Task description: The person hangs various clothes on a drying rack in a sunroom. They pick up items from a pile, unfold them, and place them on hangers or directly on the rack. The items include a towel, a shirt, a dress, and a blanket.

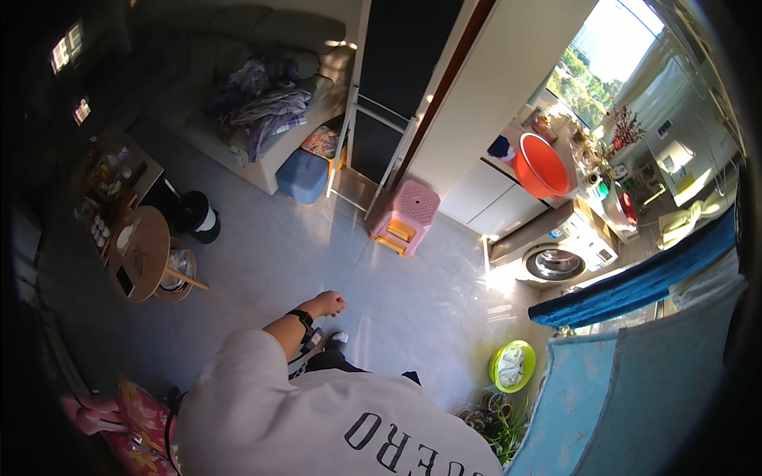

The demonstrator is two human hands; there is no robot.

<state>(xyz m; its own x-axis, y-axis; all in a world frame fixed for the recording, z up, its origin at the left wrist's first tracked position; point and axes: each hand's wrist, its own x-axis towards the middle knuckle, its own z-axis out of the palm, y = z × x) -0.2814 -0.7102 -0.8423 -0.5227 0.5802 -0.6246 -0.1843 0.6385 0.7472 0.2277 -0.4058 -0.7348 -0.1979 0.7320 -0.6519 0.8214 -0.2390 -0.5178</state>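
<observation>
My left hand (pixel 329 303) hangs in front of my body above the grey tiled floor (pixel 286 250), its fingers loosely curled together. I see nothing held in it. A dark watch (pixel 303 319) sits on that wrist, and a small device (pixel 312 339) shows beside the forearm. One of my shoes (pixel 338 340) appears just below the hand. The light shirt (pixel 333 416) I wear bears large dark lettering. My right hand is out of view. Ahead on the floor stands a pink plastic step stool (pixel 417 202) with orange parts.
At left are a round wooden table (pixel 152 250) holding a phone (pixel 125 281), and a black bin (pixel 196 214). Clothes (pixel 268 101) lie on the sofa. To the right stand a washing machine (pixel 553 256), an orange-red basin (pixel 539 166), a green laundry basket (pixel 531 372) and hanging blue fabric (pixel 577 387).
</observation>
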